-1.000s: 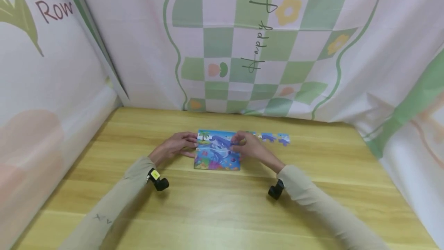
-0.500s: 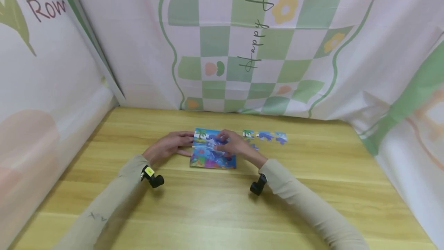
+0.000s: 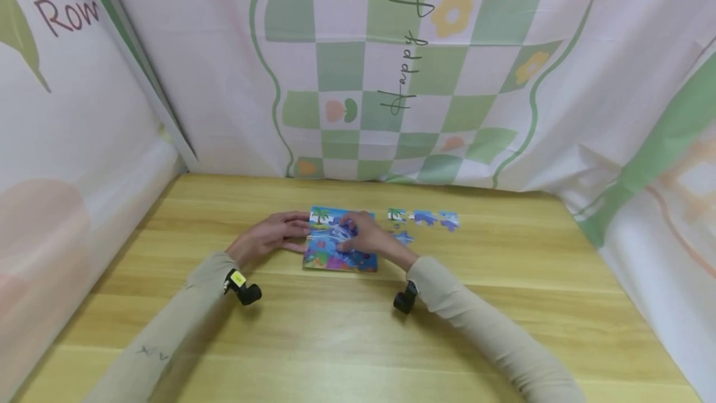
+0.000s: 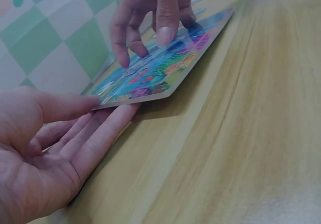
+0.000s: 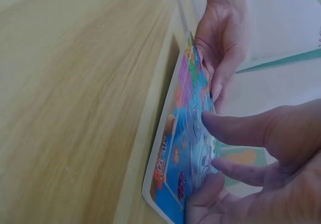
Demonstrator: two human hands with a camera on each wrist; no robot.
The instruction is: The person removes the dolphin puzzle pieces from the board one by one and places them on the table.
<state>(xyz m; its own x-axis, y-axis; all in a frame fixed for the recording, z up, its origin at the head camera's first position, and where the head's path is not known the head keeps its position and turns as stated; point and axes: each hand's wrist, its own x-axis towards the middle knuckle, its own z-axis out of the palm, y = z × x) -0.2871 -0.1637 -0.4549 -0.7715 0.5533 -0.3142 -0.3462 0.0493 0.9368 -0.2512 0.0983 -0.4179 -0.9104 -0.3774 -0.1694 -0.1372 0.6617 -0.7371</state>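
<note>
Puzzle board [image 3: 330, 252] partly behind right fingers [image 3: 353, 244]

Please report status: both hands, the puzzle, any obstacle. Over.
Left hand pinches edge of sea-scene jigsaw puzzle. Right hand at puzzle's face, fingers apart. Loose puzzle pieces to the right, apparently not blocking.

Long beige sleeves [image 3: 475, 319], the left with small dark marks [image 3: 153, 352]. Black wrist cameras [image 3: 405, 298]; the left has a yellow label [image 3: 238, 278].
</note>
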